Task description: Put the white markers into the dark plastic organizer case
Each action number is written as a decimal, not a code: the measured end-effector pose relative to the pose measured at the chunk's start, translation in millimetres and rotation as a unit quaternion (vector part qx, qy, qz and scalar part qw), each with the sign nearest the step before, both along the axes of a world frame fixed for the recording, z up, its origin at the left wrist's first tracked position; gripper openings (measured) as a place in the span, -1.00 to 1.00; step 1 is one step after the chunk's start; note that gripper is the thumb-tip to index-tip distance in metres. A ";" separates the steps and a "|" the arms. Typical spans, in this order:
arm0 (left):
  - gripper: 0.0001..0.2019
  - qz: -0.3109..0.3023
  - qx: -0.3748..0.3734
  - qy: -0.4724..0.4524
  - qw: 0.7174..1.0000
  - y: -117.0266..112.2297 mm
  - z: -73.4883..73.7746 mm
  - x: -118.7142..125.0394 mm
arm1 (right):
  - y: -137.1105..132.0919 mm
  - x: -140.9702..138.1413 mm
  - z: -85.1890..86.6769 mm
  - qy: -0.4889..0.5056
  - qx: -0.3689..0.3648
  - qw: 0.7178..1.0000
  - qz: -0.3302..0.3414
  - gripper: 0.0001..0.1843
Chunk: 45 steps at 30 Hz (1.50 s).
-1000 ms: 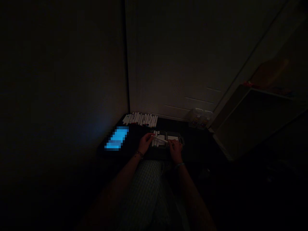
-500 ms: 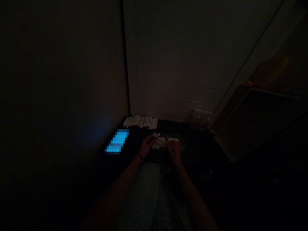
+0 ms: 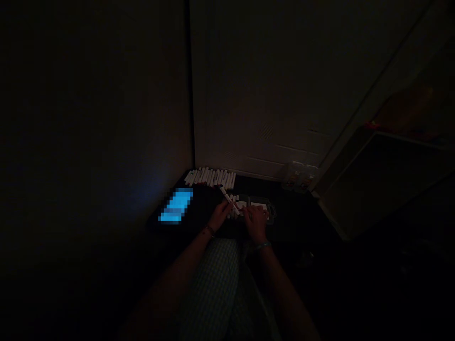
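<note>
The scene is very dark. My left hand (image 3: 219, 215) has its fingers closed around a white marker (image 3: 226, 194), tilted with its dark end pointing up and left. Close to the marker's lower end is my right hand (image 3: 256, 221), fingers bent together; whether they touch the marker or pinch something small is too dark to tell. Beneath both hands lies an open clear case (image 3: 272, 213) with several white markers (image 3: 233, 199) in its left part and pale paper or card inside. Behind, a row of white markers (image 3: 210, 177) lies side by side on the dark tabletop (image 3: 199, 203).
A glowing blue, pixelated screen (image 3: 176, 206) lies at the left. Two clear packages (image 3: 300, 177) stand against the wall (image 3: 249, 94) at the back right. A pale-edged shelf or cabinet (image 3: 377, 180) is further right. Checked fabric (image 3: 216, 270) covers my lap.
The marker has swung from nearly level to a steeper tilt, its dark end now up toward the row. My right hand has shifted slightly left and closed its fingers near the lower end.
</note>
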<state>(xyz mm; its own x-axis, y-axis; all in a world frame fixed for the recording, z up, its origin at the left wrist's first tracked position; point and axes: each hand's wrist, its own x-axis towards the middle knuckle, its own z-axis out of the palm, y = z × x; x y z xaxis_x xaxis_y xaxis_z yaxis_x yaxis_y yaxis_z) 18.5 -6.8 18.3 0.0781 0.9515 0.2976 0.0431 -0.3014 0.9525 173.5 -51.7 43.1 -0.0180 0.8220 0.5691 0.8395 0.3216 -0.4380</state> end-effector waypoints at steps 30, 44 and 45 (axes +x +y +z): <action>-0.70 0.230 0.075 0.306 0.921 -6.5 3.3 -2.7 | 68.4 24.0 14.0 0.329 -0.146 0.924 0.132 -0.49; -0.73 0.155 0.113 0.351 0.916 -12.7 7.8 4.1 | 102.5 18.9 8.0 0.229 -0.153 0.958 0.075 -0.57; -0.73 0.154 0.111 0.352 0.916 -12.5 7.9 4.2 | 102.8 19.0 6.7 0.230 -0.155 0.958 0.073 -0.57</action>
